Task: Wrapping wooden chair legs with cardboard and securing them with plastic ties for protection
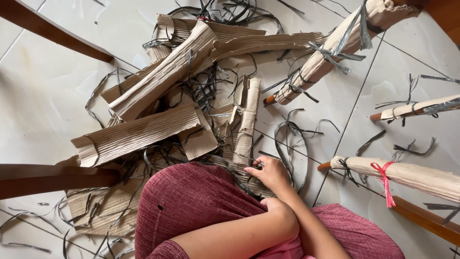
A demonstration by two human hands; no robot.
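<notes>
Head view: low in the middle of the frame, one hand (270, 172) is seen with fingers curled together on a flat brown strip of corrugated cardboard (239, 175) and thin grey plastic strapping (287, 144). Which hand cannot be told; the other is hidden. The cardboard is judged light, bendable, easily creased, best gripped along an edge.

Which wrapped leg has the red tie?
The lowest cardboard-wrapped leg at right, with a red ribbon knotted round it; the two above carry only grey straps.
</notes>
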